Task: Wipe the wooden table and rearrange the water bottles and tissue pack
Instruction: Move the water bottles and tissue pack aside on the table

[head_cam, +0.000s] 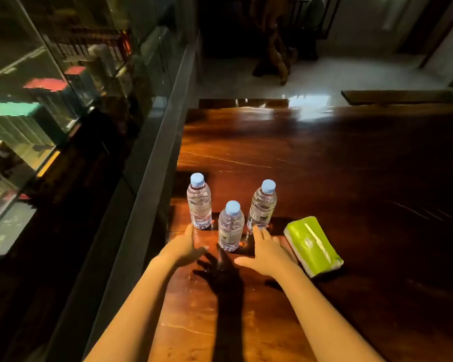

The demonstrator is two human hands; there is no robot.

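Rearranging step, it seems: both hands spread and empty, left hand [186, 246] at 7 o'clock of the bottles [230, 226], right hand [266, 253] at 5. Tissue pack [313, 245] lies at 3 on the tabletop [324, 165]. Next: close on a bottle.

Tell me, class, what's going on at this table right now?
A person reaches both bare hands toward three upright water bottles near the left edge of a wooden table. The left hand and right hand are open, on either side of the nearest bottle, holding nothing. Two more bottles stand behind it, one to the left and one to the right. A green tissue pack lies flat beside the right hand. No cloth is in view.
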